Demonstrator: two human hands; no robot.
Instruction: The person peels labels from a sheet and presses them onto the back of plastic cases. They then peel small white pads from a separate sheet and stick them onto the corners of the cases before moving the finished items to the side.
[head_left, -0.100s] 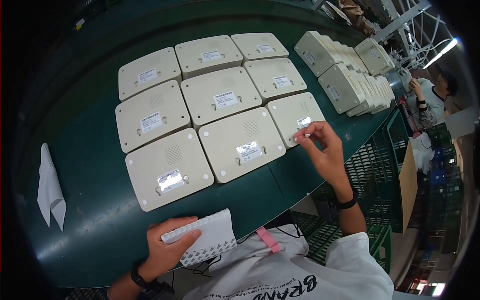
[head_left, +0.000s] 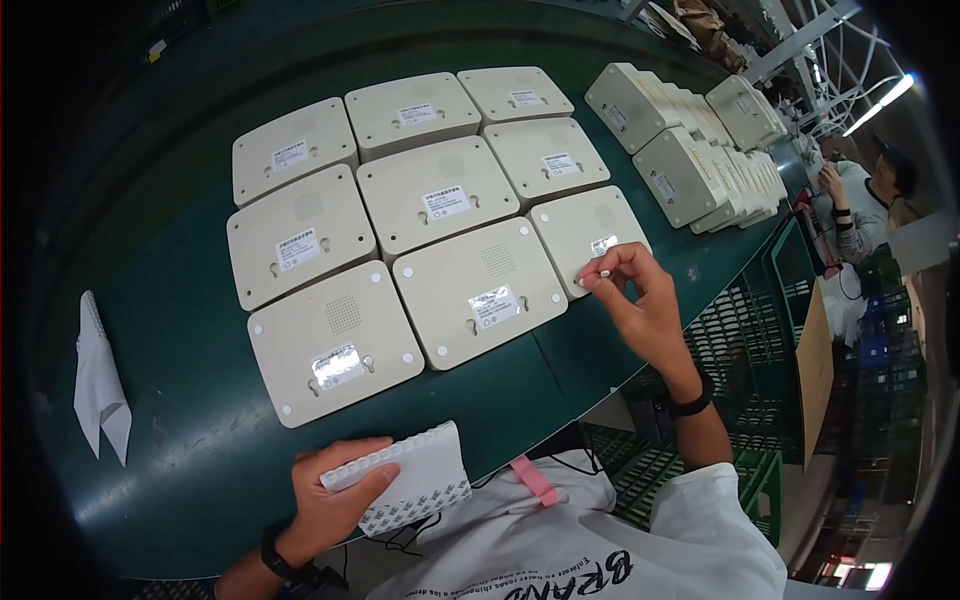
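My left hand (head_left: pixel 335 495) is closed around a folded white sheet of round stick-on pads (head_left: pixel 425 480), held at the table's near edge. My right hand (head_left: pixel 640 305) has thumb and fingers drawn together, with a small white round pad (head_left: pixel 605 274) at the fingertips. Those fingers hover over the near left corner of a cream plastic box (head_left: pixel 590 215); whether they touch it I cannot tell. To its left lie two more cream boxes, a middle one (head_left: pixel 450 285) and a left one (head_left: pixel 290 345), with white pads at their corners.
Behind, more cream boxes (head_left: pixel 430 180) lie in rows, labels up, with dark corner holes. Stacked boxes (head_left: pixel 680 170) stand at the far right. A folded white sheet (head_left: pixel 100 380) rests at the left. Green crates (head_left: pixel 740 340) stand beside the table, and another person (head_left: pixel 855 200) sits beyond.
My right hand has shifted very slightly left with the small pad. The boxes sit slightly further left in view; my left hand keeps its hold on the sheet.
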